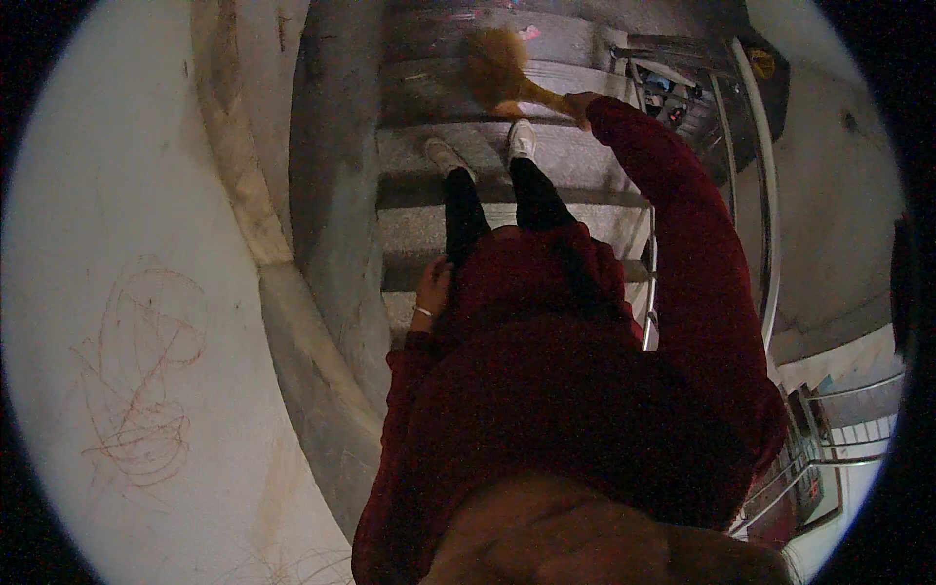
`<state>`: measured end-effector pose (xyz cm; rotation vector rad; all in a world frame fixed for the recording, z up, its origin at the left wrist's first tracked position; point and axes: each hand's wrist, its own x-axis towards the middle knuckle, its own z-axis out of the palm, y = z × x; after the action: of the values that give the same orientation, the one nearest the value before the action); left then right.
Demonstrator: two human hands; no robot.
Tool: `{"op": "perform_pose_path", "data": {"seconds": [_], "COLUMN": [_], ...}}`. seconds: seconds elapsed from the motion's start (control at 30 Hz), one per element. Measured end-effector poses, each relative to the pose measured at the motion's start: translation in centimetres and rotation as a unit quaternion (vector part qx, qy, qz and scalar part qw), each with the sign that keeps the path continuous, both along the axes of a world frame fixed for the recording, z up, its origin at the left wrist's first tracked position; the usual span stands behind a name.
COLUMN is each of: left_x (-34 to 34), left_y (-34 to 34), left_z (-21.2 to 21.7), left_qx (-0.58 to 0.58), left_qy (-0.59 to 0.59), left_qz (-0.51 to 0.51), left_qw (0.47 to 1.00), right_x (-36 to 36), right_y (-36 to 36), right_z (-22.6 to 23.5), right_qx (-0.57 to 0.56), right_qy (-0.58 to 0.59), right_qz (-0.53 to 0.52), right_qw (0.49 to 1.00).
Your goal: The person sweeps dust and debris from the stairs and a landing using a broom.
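Observation:
My right hand (582, 109) grips the handle of a yellow-brown hand broom (542, 95). Motion blurs the wide head of the broom, which is over the stair steps (419, 93) just beyond my shoes (523, 141). On the left, my left hand (433, 291) lies against my thigh, its fingers laid on the dark red clothing with nothing visible in them. A pale band circles that wrist. A small pink scrap (529, 33) lies on a step past the broom head.
A metal railing (760, 166) runs along the right of the stairs, with dark clutter (673, 102) behind its bars. A pale wall (117, 224) with reddish scribbles and a grey ledge (331, 195) border the left. More railings (848, 444) show at the lower right.

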<state>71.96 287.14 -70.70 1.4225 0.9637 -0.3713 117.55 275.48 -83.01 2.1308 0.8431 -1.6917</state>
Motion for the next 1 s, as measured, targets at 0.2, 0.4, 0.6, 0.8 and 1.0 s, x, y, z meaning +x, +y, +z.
{"op": "perform_pose_path", "data": {"seconds": [0.2,0.4,0.6,0.8,1.0], "left_x": [0.4,-0.3,-1.5,-6.9,-4.3], "left_y": [0.8,1.8,1.6,-0.2,3.3], "left_z": [0.0,-2.1,-3.7,-9.6,-5.7], "left_qx": [0.02,0.043,0.022,-0.026,0.242], "left_qy": [0.031,0.042,-0.011,-0.052,-0.099], "left_qz": [0.009,-0.006,0.028,0.062,-0.096], "left_qw": [0.999,0.998,0.999,0.996,0.96], "right_x": [1.2,-0.2,-5.3,-6.6,-8.9], "right_y": [-0.1,-4.9,2.5,7.2,-2.7], "right_z": [-3.2,-0.7,6.4,4.3,-0.6], "right_qx": [0.079,0.078,-0.093,0.044,0.252], "right_qy": [0.08,0.058,0.052,0.047,0.03], "right_qz": [-0.072,-0.025,-0.097,-0.129,-0.075], "right_qw": [0.991,0.995,0.99,0.99,0.964]}}
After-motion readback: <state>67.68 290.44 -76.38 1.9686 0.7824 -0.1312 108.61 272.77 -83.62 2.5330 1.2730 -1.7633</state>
